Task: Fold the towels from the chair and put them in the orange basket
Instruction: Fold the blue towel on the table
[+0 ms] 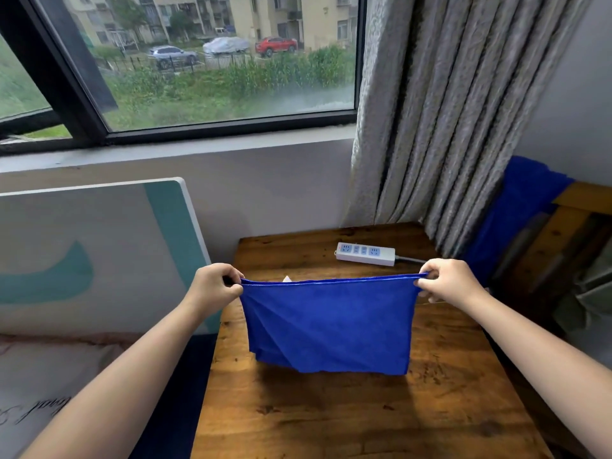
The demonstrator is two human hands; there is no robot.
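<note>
Blue and soft, the towel (328, 326) hangs in the air above the middle of the wooden table (364, 419), stretched by its top edge between two hands. The left hand (215, 286) pinches the top left corner with curled fingers, and the right hand (450, 283) pinches the top right corner the same way. Its lower edge dangles just over the tabletop; I cannot tell whether it brushes the wood. It looks already doubled, with a second layer showing along the top hem and at the bottom left.

I judge it light and limp, a fuzzy microfibre sort of cloth that sags and creases wherever it is not held, so the corners are the right places to grip, and the flat table would help set the next fold. It should not slip from a pinch.

A white power strip (366, 254) lies near the table's far edge. Another blue towel (516, 210) drapes over the wooden chair (583, 207) beyond the right edge, beside the grey curtain (440, 127). No orange basket is in view.
</note>
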